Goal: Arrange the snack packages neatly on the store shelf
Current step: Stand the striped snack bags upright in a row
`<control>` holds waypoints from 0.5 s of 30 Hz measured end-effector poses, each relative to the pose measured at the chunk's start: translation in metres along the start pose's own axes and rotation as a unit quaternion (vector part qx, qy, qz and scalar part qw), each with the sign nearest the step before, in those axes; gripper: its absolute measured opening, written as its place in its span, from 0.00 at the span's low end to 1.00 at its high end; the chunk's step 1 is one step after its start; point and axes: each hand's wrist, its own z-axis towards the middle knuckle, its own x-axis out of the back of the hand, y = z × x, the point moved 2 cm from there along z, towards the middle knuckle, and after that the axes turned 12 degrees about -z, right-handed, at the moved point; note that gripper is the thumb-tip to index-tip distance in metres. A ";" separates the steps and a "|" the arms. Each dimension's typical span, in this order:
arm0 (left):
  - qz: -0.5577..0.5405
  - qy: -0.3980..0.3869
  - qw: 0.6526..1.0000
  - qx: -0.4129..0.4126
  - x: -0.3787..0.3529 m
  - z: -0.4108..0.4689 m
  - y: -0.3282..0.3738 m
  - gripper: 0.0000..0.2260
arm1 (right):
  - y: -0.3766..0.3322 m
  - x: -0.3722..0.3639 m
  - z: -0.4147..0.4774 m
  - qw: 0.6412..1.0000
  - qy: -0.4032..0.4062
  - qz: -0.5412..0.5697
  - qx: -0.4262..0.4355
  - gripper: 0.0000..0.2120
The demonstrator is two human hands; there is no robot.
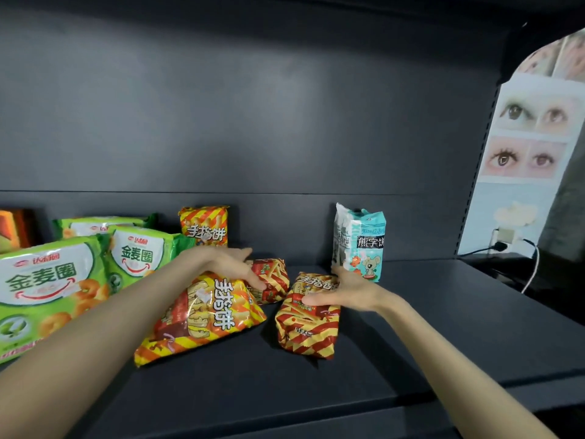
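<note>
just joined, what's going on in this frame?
A person is tidying snack packets on a dark shelf. The left hand rests its fingers on the middle striped packet. The right hand holds the right striped packet near its top. A front striped packet lies tilted beside them, not yet stood up. Toward the back stand an upright striped packet and a teal packet. The green packets sit at the left.
</note>
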 end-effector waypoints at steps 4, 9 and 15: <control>0.003 0.038 0.999 0.011 0.008 0.002 -0.005 0.45 | 0.000 0.002 0.003 1.000 -0.010 -0.018 -0.007 0.55; 0.037 0.102 0.994 -0.013 0.010 0.005 0.001 0.38 | 0.000 0.002 0.006 1.000 0.002 -0.026 -0.003 0.67; -0.044 0.073 0.993 -0.084 0.007 -0.001 0.002 0.25 | -0.002 0.004 0.004 0.999 0.002 0.028 0.044 0.47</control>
